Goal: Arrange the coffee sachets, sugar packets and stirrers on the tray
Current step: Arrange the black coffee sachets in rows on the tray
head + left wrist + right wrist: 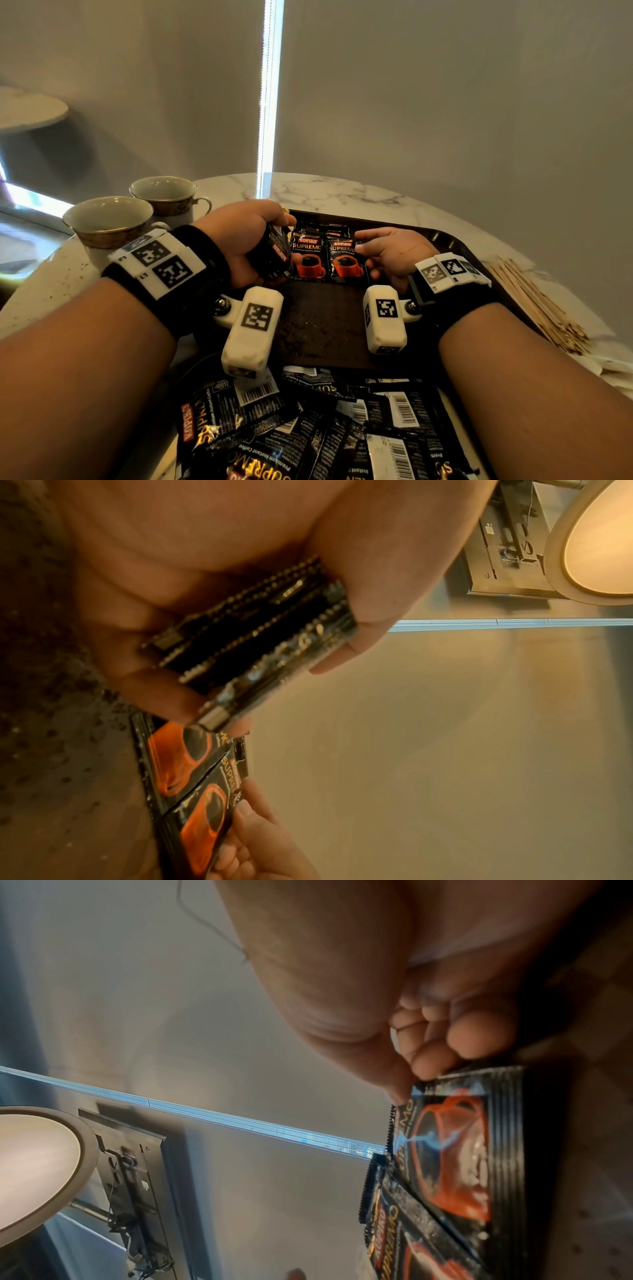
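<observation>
Head view: from above, facing forward and down over tabletop [342, 195] and tray [322, 325]. Wrist views: very near, from under each palm, facing up toward the wall. Shared by all three: the Kopiko sachets [323, 258] [192, 772] [455, 1150] laid on the tray.

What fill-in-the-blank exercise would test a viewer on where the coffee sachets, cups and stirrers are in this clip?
1. The left hand holds a stack of coffee sachets in its grip, above the ____.
2. Two sachets lying face up on it show a ____ cup.
3. The two teacups stand on the person's ____ side.
4. The wooden stirrers lie ____ the tray, on the marble table.

Missing words: tray; red; left; outside
</observation>
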Tool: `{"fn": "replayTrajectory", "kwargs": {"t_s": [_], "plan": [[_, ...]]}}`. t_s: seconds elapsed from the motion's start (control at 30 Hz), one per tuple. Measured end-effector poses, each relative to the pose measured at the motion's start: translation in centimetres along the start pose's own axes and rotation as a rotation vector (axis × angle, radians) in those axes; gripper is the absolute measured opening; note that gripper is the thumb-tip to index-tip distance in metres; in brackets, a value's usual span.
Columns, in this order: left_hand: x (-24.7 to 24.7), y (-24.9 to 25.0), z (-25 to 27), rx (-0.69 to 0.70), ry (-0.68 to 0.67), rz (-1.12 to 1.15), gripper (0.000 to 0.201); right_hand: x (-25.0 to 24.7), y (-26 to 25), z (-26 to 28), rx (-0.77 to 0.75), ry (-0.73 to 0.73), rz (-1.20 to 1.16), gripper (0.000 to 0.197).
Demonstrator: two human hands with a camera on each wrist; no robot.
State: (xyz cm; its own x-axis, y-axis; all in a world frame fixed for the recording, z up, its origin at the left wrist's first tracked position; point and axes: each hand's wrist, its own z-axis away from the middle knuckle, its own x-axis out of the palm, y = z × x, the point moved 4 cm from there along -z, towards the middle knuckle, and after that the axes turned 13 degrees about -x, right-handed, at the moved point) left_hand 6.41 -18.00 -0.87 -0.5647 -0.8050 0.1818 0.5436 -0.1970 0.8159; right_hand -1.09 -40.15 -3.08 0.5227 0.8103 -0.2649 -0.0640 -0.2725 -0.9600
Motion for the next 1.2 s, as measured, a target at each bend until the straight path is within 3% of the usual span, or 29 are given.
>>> {"fn": "replayTrajectory", "kwargs": {"t_s": [0.43, 0.6, 0.8, 0.93, 1.07, 1.2], "plan": [[0.2, 0.0, 0.2, 0.022, -0.001, 0.015, 0.02, 0.0, -0.4, 0.4, 0.013, 0.013, -0.026, 0.022], [-0.1, 0.4, 0.2, 0.041, -0.027, 0.031, 0.034, -0.2, -0.5, 0.3, 0.011, 0.031, -0.007, 0.019], [-0.2, 0.6, 0.3, 0.075, -0.069, 0.111, 0.03, -0.5, -1.1, 0.1, -0.037, 0.047, 0.003, 0.017], [-0.3, 0.7, 0.4, 0.087, -0.119, 0.194, 0.031, -0.4, -2.7, -0.1, -0.162, 0.053, -0.041, 0.014], [0.1, 1.0, 0.7, 0.141, -0.162, 0.257, 0.031, 0.4, -5.8, 0.9, -0.316, -0.108, -0.031, 0.016], [0.4, 1.5, 1.3, 0.201, -0.175, 0.281, 0.031, 2.4, -8.0, 2.8, -0.37, -0.397, -0.11, 0.04]]}}
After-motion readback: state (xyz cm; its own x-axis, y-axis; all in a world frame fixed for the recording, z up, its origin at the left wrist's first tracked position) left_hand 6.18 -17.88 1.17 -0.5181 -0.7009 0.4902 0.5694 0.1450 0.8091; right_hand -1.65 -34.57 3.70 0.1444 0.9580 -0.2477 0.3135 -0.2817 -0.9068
